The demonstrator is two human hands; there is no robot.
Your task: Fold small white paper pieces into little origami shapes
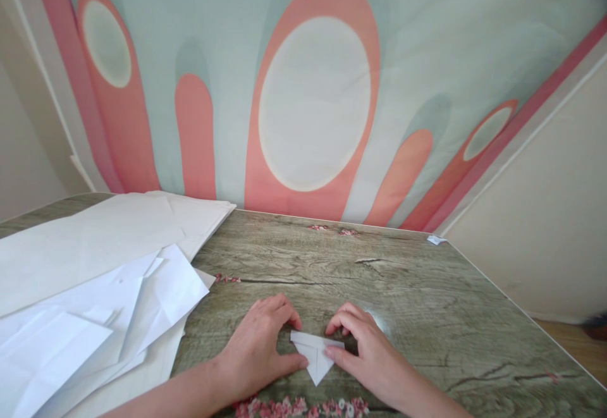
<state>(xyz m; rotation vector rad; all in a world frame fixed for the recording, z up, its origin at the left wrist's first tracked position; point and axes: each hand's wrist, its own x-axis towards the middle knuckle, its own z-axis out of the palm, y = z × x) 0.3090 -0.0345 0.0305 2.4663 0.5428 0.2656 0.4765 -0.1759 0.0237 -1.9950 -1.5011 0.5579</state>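
Note:
A small piece of white folded paper [315, 356] lies on the wood-grain table in front of me. It is a triangle with its point toward me and a folded band along its far edge. My left hand [260, 342] is at its left side, the thumb touching the slanted edge and the curled fingers by the far left corner. On the other side, my right hand [363, 348] presses its thumb on the paper's right corner, with its bent fingers just beyond the far edge. Both hands hold the paper between them.
White paper sheets [128, 215] are piled on the table's left side, with creased and cut pieces [171, 291] on top. A small white scrap [436, 239] sits at the far right corner. Behind the table [379, 291] hangs a green and coral patterned backdrop [227, 89].

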